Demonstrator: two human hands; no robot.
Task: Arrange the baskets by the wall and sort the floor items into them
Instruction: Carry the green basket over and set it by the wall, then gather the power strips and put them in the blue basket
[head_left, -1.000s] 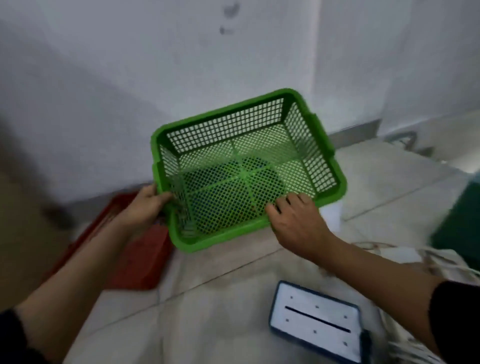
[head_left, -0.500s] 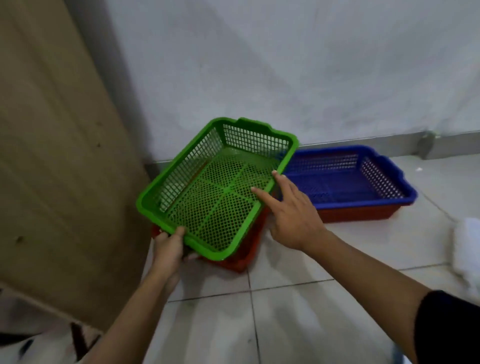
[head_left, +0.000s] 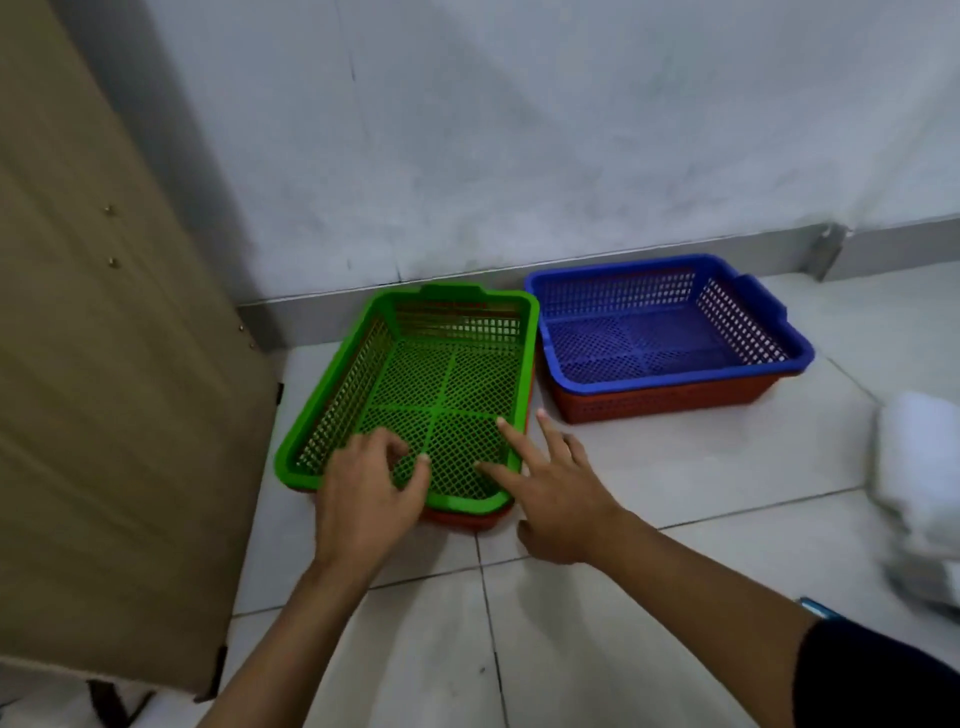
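The green basket (head_left: 415, 395) sits in a red one by the wall w/ the blue basket (head_left: 670, 322) beside it, left hand (head_left: 371, 486) curled over its near rim & right hand (head_left: 558, 491) spread flat, so press down evenly till it sits level.

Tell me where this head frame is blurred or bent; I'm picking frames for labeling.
Head view: the green basket and blue basket are fairly sharp; the white bundle at the right edge is smeared; the wide lens bends the baseboard and tilts the wooden panel.
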